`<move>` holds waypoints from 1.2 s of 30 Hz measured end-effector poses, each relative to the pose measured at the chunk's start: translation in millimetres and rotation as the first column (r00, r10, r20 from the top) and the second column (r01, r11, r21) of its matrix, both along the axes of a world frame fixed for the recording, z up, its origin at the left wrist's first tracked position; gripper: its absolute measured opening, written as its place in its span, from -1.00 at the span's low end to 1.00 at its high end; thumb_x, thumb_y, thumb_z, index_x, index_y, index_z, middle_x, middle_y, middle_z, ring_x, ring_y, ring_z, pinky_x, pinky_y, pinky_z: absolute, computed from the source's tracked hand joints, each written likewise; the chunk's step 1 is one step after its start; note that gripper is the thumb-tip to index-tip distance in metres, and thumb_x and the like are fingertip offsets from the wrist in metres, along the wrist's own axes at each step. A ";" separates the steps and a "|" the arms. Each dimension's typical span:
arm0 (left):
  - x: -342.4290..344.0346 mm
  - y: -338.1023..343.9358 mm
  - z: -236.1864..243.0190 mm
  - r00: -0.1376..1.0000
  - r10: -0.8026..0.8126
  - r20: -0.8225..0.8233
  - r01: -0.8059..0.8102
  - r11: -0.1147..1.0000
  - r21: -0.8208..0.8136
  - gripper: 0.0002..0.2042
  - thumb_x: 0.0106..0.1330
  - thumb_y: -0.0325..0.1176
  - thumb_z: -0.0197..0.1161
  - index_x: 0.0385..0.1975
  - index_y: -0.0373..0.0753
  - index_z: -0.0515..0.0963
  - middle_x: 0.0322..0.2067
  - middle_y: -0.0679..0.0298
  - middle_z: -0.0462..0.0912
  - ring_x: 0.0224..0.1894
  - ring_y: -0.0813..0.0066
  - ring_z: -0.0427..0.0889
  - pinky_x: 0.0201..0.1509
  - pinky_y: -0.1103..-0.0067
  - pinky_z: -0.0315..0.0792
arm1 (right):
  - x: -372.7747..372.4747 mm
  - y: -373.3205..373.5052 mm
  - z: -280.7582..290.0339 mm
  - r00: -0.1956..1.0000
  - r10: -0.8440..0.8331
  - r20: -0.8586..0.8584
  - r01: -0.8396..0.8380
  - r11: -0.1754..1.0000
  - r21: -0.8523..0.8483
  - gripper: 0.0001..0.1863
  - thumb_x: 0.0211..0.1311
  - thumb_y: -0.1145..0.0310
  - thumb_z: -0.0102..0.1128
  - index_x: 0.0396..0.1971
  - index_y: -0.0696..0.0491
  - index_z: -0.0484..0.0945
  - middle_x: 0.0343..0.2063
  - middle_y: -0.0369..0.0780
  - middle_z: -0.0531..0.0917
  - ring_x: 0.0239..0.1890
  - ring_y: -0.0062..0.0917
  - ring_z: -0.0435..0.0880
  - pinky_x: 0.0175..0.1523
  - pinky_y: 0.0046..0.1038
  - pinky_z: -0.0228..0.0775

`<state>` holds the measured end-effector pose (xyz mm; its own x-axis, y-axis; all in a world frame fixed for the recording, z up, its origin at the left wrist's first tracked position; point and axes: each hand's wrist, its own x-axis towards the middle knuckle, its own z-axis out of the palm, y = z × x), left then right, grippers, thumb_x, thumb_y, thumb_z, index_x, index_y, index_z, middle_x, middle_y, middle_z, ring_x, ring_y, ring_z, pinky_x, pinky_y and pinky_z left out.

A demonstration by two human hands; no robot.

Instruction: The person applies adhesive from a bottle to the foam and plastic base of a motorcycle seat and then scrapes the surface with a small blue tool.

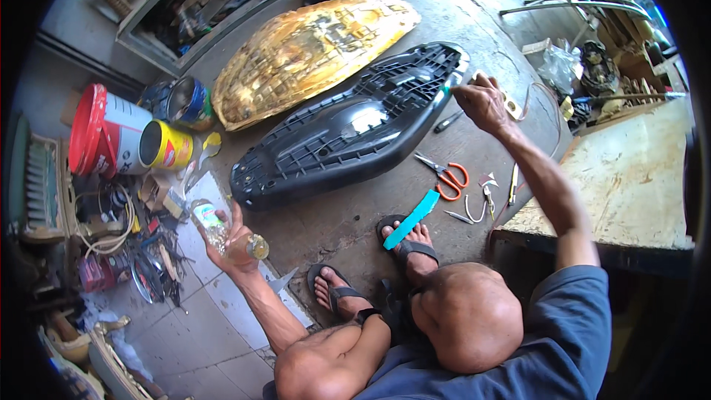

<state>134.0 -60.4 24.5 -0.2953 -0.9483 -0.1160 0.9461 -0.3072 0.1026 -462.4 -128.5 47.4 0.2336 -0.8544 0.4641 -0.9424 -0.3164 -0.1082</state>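
Observation:
My left hand [235, 243] is wrapped round a clear bottle [208, 216] with a label and some yellowish content, held tilted above the floor tiles. Stretched out to the far right, my right hand [485, 104] has its fingers pinched together at the right end of a black plastic motorcycle seat base [348, 126]. What those fingers hold is too small to make out. The base lies ribbed side up on the floor. Behind it rests a worn yellow seat foam [311, 52] with dark stains.
Orange-handled scissors [449, 180] and a dark pen-like tool [448, 121] lie right of the base. A teal strip [412, 220] crosses my right foot. At the left stand a red-and-white bucket [111, 131] and a yellow can [166, 144]. A worn table [615, 178] stands right.

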 end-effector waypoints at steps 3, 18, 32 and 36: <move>-4.7 -1.2 7.4 1.000 -0.001 -0.011 0.000 1.000 -0.021 -0.42 0.40 0.13 0.02 0.03 -0.37 0.48 0.25 -0.33 0.28 -0.58 0.53 0.44 -0.44 0.61 0.42 | 22.7 24.3 -66.4 0.896 -0.251 0.366 0.277 0.961 -0.021 -0.88 0.15 0.34 0.26 -0.32 -0.09 0.71 -0.64 -0.24 0.65 -0.50 -0.34 0.55 -0.19 -0.30 0.34; -0.3 6.8 39.7 0.986 0.007 0.164 -0.012 0.999 0.033 -0.42 0.38 0.12 0.06 0.04 -0.37 0.48 0.28 -0.34 0.23 -0.60 0.54 0.43 -0.47 0.61 0.41 | 16.8 -3.7 -89.8 0.527 -0.510 0.680 0.484 0.838 0.253 -0.76 0.20 0.19 0.29 -0.16 -0.12 0.74 -0.56 -0.22 0.68 -0.39 -0.48 0.52 -0.25 -0.44 0.41; -9.7 9.5 65.1 0.947 0.007 0.321 -0.041 0.994 0.100 -0.44 0.37 0.13 0.05 0.03 -0.32 0.47 0.32 -0.35 0.16 -0.67 0.62 0.35 -0.54 0.67 0.35 | 26.4 3.7 -93.9 0.377 -0.504 0.777 0.626 0.757 0.187 -0.79 0.17 0.27 0.32 -0.19 -0.15 0.75 -0.56 -0.26 0.66 -0.44 -0.44 0.44 -0.21 -0.39 0.35; -11.9 5.4 78.4 0.946 -0.034 0.321 0.026 0.999 0.029 -0.39 0.39 0.18 -0.02 0.03 -0.33 0.50 0.31 -0.33 0.20 -0.67 0.64 0.35 -0.53 0.70 0.35 | 22.2 -0.9 -104.1 0.504 -0.469 0.725 0.563 0.815 0.137 -0.79 0.17 0.25 0.32 -0.18 -0.16 0.75 -0.62 -0.27 0.62 -0.45 -0.46 0.43 -0.22 -0.39 0.31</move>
